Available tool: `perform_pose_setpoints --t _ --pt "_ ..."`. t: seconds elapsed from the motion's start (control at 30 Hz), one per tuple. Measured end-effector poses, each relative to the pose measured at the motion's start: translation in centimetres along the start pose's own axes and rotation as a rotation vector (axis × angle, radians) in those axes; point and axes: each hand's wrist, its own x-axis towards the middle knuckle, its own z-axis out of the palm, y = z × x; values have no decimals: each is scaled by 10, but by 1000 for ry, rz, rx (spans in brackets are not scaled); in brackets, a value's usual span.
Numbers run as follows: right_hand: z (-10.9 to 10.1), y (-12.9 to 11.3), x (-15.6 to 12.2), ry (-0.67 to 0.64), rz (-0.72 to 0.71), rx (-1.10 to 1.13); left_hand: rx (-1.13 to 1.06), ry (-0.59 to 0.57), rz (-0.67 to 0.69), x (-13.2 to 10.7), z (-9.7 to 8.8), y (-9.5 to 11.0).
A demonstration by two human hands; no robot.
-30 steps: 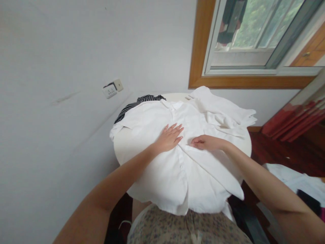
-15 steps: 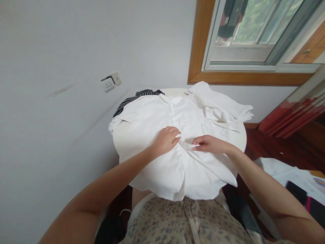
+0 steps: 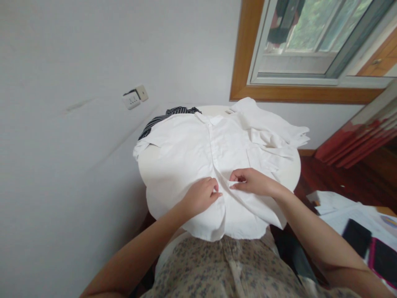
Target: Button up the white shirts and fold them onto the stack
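A white button-front shirt [image 3: 182, 153] lies spread over a round white table [image 3: 291, 174], its collar toward the wall and its hem toward me. My left hand [image 3: 203, 195] pinches the left front edge of the shirt, low on the placket. Just to the right, my right hand [image 3: 250, 181] pinches the other front edge and holds it slightly lifted. Between the hands the lower front parts a little. One sleeve is bunched at the upper right of the shirt.
Black-and-white striped cloth [image 3: 155, 124] lies at the table's far left. A wall socket [image 3: 132, 100] is beyond it. A wood-framed window [image 3: 310, 94] and a red curtain [image 3: 347, 140] are at right. Papers [image 3: 335, 207] and two phones, one a black phone [image 3: 357, 237], lie lower right.
My left hand has moved down the placket toward the hem. My right hand has shifted slightly left and down, and the front edges now part between them.
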Motion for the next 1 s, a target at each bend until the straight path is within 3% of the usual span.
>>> perform_pose_setpoints --t 0.2,0.33,0.7,0.83,1.0 --pt "24 2 5 10 33 84 63 55 -15 2 8 3" --pt "36 9 5 1 -6 131 124 14 -16 3 7 8" --pt "43 5 1 110 30 116 131 -9 -9 4 4 9" --pt "41 5 0 120 48 192 -42 -3 -39 5 -1 5" --pt "38 -7 -3 187 85 273 -576 -120 -203 1 0 -4"
